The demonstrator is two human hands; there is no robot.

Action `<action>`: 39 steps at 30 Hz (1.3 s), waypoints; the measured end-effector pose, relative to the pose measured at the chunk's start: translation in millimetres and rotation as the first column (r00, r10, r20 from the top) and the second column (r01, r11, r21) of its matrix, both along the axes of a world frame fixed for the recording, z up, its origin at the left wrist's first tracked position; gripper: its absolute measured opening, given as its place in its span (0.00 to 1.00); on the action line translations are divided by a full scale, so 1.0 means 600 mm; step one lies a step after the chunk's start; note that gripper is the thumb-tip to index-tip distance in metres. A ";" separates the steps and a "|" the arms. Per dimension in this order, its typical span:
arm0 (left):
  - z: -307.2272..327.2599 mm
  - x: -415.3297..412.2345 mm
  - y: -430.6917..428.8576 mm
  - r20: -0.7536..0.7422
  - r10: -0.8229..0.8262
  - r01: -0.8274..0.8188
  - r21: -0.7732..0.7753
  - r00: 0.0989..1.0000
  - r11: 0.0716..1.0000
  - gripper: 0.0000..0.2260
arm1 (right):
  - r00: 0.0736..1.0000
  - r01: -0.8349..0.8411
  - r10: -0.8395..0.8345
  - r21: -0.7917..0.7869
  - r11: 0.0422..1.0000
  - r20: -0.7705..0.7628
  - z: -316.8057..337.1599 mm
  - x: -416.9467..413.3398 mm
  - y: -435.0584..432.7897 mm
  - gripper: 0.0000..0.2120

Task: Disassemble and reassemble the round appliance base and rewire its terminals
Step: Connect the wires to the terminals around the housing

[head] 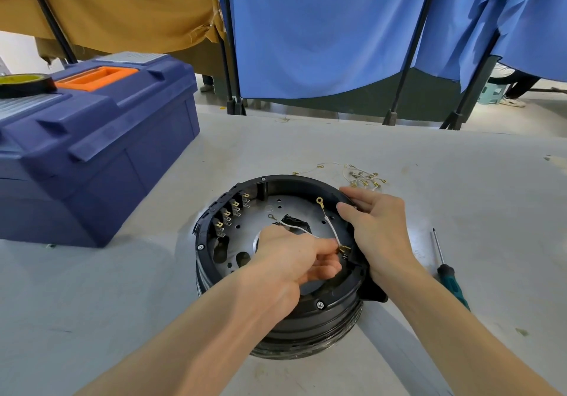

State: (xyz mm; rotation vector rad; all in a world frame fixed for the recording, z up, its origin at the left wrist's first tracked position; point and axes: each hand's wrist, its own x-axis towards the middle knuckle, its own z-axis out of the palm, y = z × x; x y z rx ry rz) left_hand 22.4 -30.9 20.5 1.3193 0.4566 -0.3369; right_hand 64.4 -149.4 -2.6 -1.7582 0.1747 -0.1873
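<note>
Round black plastic appliance base (306,334), lower centre of the frame, mid-rewiring.
It looks rigid and weighty, best steadied by its rim, which the right hand (377,226) clasps. The left hand (291,260) pinches the limp, thin white brass-tipped wire (330,226), seemingly at its bendable connector.

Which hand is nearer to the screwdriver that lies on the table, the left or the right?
Right. The right hand grips the round base at its rim, just left of the screwdriver; the left hand pinches a white wire inside it, farther away.

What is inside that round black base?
The base holds a perforated metal plate, brass terminals along the left wall, two white wires. The left hand, pinching one wire, hides the plate's near part.
</note>
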 end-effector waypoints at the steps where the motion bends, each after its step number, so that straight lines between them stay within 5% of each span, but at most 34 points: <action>1: -0.001 0.000 0.001 0.008 0.007 -0.007 0.007 1.000 1.000 0.05 | 1.000 -0.001 0.001 0.001 1.000 -0.001 0.000 0.000 0.000 0.16; 39: 0.000 -0.001 0.001 0.000 -0.031 0.031 0.035 1.000 0.999 0.17 | 1.000 0.022 -0.022 0.011 1.000 -0.002 -0.002 -0.002 0.003 0.16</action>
